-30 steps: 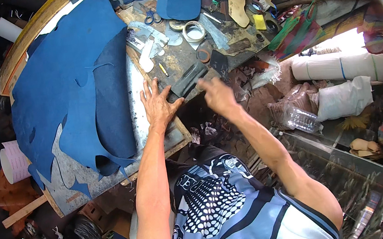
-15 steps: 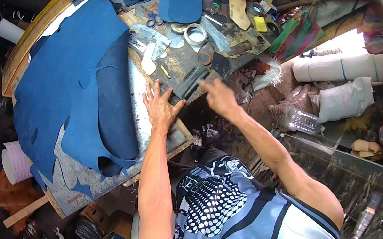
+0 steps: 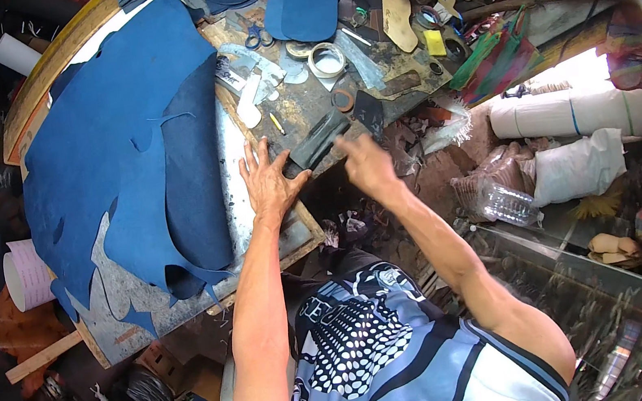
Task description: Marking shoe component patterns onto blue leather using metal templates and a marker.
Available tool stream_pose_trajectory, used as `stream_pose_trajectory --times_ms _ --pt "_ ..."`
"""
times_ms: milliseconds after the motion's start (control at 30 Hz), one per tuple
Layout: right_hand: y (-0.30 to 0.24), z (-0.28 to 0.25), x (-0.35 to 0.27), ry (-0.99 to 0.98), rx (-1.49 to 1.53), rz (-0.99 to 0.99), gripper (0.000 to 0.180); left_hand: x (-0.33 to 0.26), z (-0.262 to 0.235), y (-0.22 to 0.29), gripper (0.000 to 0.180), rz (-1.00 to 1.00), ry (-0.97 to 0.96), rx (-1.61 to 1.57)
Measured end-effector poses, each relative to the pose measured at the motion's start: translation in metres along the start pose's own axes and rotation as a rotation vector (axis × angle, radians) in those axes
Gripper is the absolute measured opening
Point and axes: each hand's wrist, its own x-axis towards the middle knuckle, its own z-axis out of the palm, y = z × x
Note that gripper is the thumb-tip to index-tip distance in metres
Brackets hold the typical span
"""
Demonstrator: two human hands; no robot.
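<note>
Here the left hand (image 3: 269, 181) lies flat, fingers spread wide, on the workbench (image 3: 288, 115), touching a dark grey leather piece (image 3: 318, 140) at the bench's near edge. The right hand (image 3: 365, 163) sits just beside that piece, fingers blurred, so its grip is unclear. Blue leather sheets (image 3: 115, 139) cover the bench's left.

Person, seen from above: sleeveless jersey (image 3: 410, 368), light blue with white side panels and black piping; black chest panel bearing a white dotted pattern and white lettering; both forearms bare, no gloves, rings or watch visible
</note>
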Motion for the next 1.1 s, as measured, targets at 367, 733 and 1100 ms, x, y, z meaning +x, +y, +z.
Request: stream_pose_trajectory --times_ms 367,733,1100 --pt "0.027 -0.021 0.002 0.307 0.155 0.026 0.042 -0.001 0.004 -0.003 0.063 0.01 0.021 0.0" --pt "0.006 0.013 -0.016 0.081 0.667 0.124 0.037 -0.002 0.002 -0.006 0.06 0.059 -0.019 -0.001" --pt "0.014 0.041 -0.014 0.278 0.397 -0.052 0.032 -0.002 0.0 -0.002 0.064 0.04 -0.032 -0.006"
